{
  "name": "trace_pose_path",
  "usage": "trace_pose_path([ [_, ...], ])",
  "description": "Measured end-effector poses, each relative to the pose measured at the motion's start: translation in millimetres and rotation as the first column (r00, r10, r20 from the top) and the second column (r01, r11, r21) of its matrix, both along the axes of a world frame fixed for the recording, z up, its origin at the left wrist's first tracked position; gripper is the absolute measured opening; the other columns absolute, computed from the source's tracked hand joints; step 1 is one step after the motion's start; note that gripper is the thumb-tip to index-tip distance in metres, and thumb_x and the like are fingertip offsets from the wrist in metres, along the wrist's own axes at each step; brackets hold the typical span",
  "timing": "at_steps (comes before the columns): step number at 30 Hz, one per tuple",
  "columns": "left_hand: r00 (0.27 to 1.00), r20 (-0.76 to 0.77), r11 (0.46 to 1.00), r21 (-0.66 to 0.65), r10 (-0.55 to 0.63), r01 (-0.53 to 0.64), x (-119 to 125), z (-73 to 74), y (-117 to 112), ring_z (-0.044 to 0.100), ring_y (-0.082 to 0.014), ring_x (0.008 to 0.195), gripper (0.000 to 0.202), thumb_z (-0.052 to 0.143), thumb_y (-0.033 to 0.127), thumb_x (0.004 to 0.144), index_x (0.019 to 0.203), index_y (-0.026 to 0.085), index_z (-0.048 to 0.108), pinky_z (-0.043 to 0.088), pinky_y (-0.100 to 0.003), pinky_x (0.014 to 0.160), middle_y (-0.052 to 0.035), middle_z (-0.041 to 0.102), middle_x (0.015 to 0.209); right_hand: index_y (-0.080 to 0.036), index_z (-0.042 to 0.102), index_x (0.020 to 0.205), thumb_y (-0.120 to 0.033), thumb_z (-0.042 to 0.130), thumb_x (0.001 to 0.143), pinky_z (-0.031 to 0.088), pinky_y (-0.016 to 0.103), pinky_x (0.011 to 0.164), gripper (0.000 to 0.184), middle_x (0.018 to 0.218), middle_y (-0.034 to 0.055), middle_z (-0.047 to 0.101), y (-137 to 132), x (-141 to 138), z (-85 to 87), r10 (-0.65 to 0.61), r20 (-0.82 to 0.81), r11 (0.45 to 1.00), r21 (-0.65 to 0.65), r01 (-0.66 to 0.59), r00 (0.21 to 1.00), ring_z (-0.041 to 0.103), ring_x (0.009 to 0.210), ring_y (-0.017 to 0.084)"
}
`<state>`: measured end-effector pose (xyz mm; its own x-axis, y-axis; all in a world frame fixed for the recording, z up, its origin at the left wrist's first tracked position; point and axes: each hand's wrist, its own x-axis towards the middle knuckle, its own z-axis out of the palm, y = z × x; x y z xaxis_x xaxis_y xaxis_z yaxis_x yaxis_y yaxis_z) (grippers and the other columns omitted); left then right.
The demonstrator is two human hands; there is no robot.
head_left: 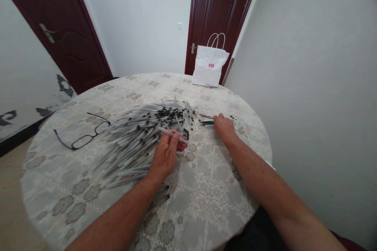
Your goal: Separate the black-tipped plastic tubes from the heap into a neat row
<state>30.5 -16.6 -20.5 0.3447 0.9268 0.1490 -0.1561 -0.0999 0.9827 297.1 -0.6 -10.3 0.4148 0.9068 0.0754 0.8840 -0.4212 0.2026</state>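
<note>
A large heap of clear pen barrels with black tips (138, 133) is spread over the middle of a round table (206, 192) with a patterned cloth. My left hand (165, 153) rests at the heap's right edge, fingers pinched on one clear pen barrel (172, 133) that points up and left. My right hand (224, 126) lies palm down further right, its fingers curled on thin dark refills (207, 122) lying on the cloth.
Black-framed glasses (84, 133) lie on the table's left side. A white paper bag (209, 64) with handles stands at the far edge, against a dark red door (219, 11). A white wall runs close along the right.
</note>
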Motion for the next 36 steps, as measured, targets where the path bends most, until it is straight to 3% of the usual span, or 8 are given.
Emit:
trace_pose_path([
  [10, 0.998, -0.065, 0.999, 0.053, -0.009, 0.012, -1, 1.6, -1, 0.07, -0.0198, 0.079, 0.035, 0.054, 0.054, 0.095, 0.1, 0.02, 0.061, 0.057, -0.033, 0.072, -0.0053, 0.072, 0.094, -0.012, 0.07, 0.113, -0.011, 0.04, 0.098, 0.052, 0.036, 0.084, 0.034, 0.11, 0.0216, 0.069, -10, -3, 12.8, -0.011, -0.077, 0.999, 0.048, 0.015, 0.997, 0.071, 0.102, 0.029],
  [13, 0.997, -0.078, 1.0, 0.026, -0.011, 0.013, -2, 3.1, -1, 0.07, -0.0204, 0.075, 0.035, 0.06, 0.054, 0.091, 0.098, 0.02, 0.064, 0.057, -0.033, 0.072, -0.0037, 0.072, 0.084, -0.018, 0.071, 0.112, -0.018, 0.046, 0.099, 0.05, 0.034, 0.089, 0.028, 0.109, 0.0148, 0.072, -27, -23, 26.8, 0.137, -0.172, 0.985, 0.129, -0.116, 0.976, 0.069, 0.104, 0.025],
  [16, 0.996, -0.09, 1.0, 0.006, -0.018, 0.018, -3, 4.8, -1, 0.07, -0.0203, 0.072, 0.034, 0.063, 0.052, 0.089, 0.097, 0.019, 0.066, 0.056, -0.033, 0.073, -0.0029, 0.072, 0.079, -0.021, 0.072, 0.11, -0.027, 0.055, 0.097, 0.049, 0.03, 0.089, 0.023, 0.106, 0.0077, 0.075, -49, -52, 35.4, 0.524, -0.473, 0.843, 0.409, -0.35, 0.709, 0.069, 0.099, 0.02],
  [18, 0.997, -0.07, 0.999, 0.003, -0.033, 0.034, -3, 5.1, -1, 0.07, -0.0195, 0.072, 0.032, 0.064, 0.049, 0.088, 0.099, 0.019, 0.065, 0.056, -0.033, 0.073, -0.0028, 0.072, 0.08, -0.022, 0.071, 0.112, -0.031, 0.057, 0.096, 0.051, 0.029, 0.08, 0.023, 0.098, 0.0043, 0.075, -63, -73, 35.5, 0.622, -0.602, 0.783, 0.501, -0.37, 0.501, 0.069, 0.088, 0.018],
  [22, 0.997, -0.019, 0.997, -0.001, -0.077, 0.077, -1, 3.2, 0, 0.069, -0.0172, 0.073, 0.029, 0.069, 0.044, 0.086, 0.1, 0.019, 0.062, 0.057, -0.032, 0.073, -0.0019, 0.071, 0.084, -0.022, 0.071, 0.106, -0.026, 0.06, 0.094, 0.048, 0.026, 0.072, 0.017, 0.092, 0.0024, 0.074, -75, -98, 26.0, 0.678, -0.63, 0.735, 0.576, -0.357, 0.379, 0.066, 0.078, 0.015],
  [30, 0.988, -0.139, 0.997, 0.03, -0.072, 0.076, -5, 8.8, 1, 0.072, -0.02, 0.072, 0.032, 0.06, 0.05, 0.092, 0.096, 0.019, 0.063, 0.058, -0.034, 0.07, -0.004, 0.074, 0.08, -0.02, 0.067, 0.113, -0.017, 0.06, 0.092, 0.047, 0.028, 0.08, 0.023, 0.1, 0.0054, 0.07, -78, -81, 19.0, 0.747, -0.487, 0.665, 0.551, -0.504, 0.452, 0.063, 0.088, 0.016],
  [33, 0.979, -0.204, 0.995, 0.096, 0.023, -0.004, -9, 12.8, 3, 0.071, -0.0191, 0.068, 0.031, 0.06, 0.05, 0.092, 0.092, 0.019, 0.065, 0.057, -0.031, 0.067, -0.0038, 0.074, 0.077, -0.021, 0.069, 0.109, -0.015, 0.06, 0.091, 0.046, 0.029, 0.084, 0.022, 0.1, 0.0057, 0.069, -83, -56, 23.0, 0.691, -0.438, 0.723, 0.399, -0.565, 0.575, 0.063, 0.091, 0.018],
  [36, 0.975, -0.208, 0.991, 0.124, 0.074, -0.048, -10, 14.2, 6, 0.07, -0.0177, 0.067, 0.033, 0.059, 0.05, 0.093, 0.088, 0.019, 0.066, 0.056, -0.029, 0.065, -0.0047, 0.075, 0.082, -0.021, 0.071, 0.106, -0.013, 0.059, 0.089, 0.045, 0.03, 0.089, 0.023, 0.105, 0.0069, 0.069, -87, -19, 21.5, 0.544, -0.369, 0.839, 0.269, -0.474, 0.754, 0.063, 0.098, 0.02],
])
